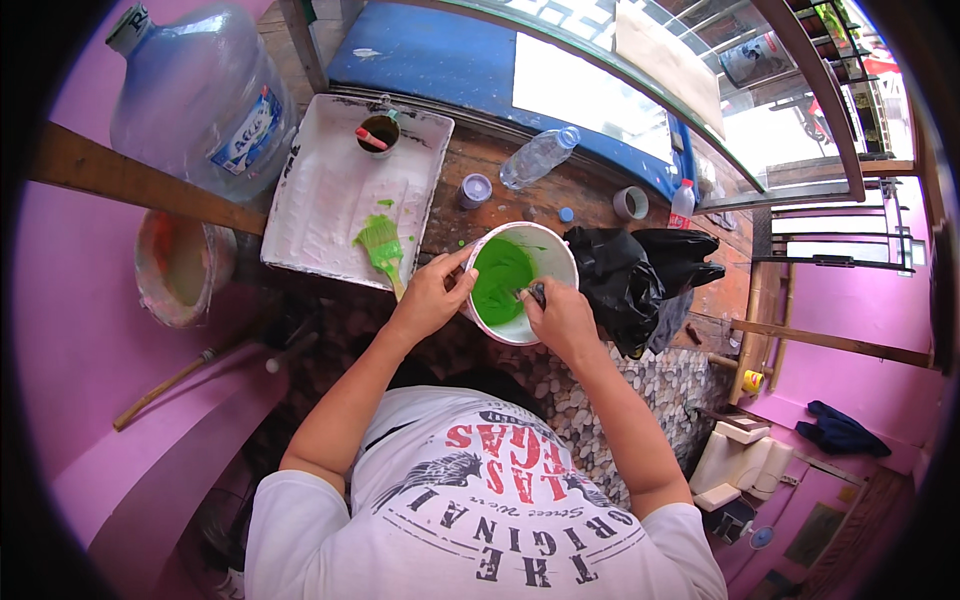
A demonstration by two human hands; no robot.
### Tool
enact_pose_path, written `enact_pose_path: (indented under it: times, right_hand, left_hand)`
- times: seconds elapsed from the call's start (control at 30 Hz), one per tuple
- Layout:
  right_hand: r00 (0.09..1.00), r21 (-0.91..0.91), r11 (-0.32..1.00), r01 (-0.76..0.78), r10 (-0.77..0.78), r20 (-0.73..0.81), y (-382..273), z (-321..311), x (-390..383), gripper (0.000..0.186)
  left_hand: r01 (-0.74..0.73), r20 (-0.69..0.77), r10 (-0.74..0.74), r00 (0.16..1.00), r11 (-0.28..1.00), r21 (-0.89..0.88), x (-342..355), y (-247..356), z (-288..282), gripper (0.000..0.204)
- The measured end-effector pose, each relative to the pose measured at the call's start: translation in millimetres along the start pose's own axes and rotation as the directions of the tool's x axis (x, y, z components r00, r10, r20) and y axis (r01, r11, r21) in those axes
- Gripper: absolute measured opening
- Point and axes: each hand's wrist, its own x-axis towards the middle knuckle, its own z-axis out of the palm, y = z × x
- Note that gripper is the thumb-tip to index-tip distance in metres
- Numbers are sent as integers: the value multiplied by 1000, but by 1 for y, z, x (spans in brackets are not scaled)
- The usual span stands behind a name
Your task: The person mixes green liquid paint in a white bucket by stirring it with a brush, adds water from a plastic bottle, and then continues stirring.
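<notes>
Head view. Stained brown wooden bench (592,188) beyond white round plastic tub (561,262); pink wall (75,300) far left of tub. Tub, green paint (500,280) inside, sits between hands. Left hand (432,300) clamped on tub's left rim; right hand (563,322) curled tight round dark short-handled tool (538,292) over tub. Printed blue label (247,132) on clear bluish plastic jug (190,100), left of tub.

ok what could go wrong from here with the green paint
Green paint could splash out of the white bucket, as the right hand holds a mostly hidden tool inside it. The paintbrush might get knocked down: its handle juts past the paint tray's near edge, close to the left hand.
</notes>
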Motion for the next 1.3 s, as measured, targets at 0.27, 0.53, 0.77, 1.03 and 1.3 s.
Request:
enact_pose_path:
  times: [0.27, 0.53, 0.77, 1.03, 1.3]
  right_hand:
    - [959, 122, 967, 225, -198, -201, -10, 20, 27, 27]
    - [999, 3, 999, 33, -32, -19, -4, 7, 3, 26]
    - [963, 55, 975, 216, -204, -177, -2, 16, 29, 24]
    - [989, 9, 999, 48, -49, 139, -12, 1, 2, 26]
    - [967, -21, 981, 191, -192, -168, 2, 12, 31, 25]
  left_hand:
    - [-16, 11, 16, 1000, 1000, -25, 2, -2, 1, 45]
    - [-35, 26, 34, 999, 999, 39, 1, -10, -1, 43]
    - [-20, 47, 21, 999, 999, -25, 3, -8, 1, 44]
    - [-7, 10, 7, 1000, 1000, -23, 1, -9, 1, 45]
    - [-9, 54, 8, 999, 1000, 17, 3, -9, 0, 44]
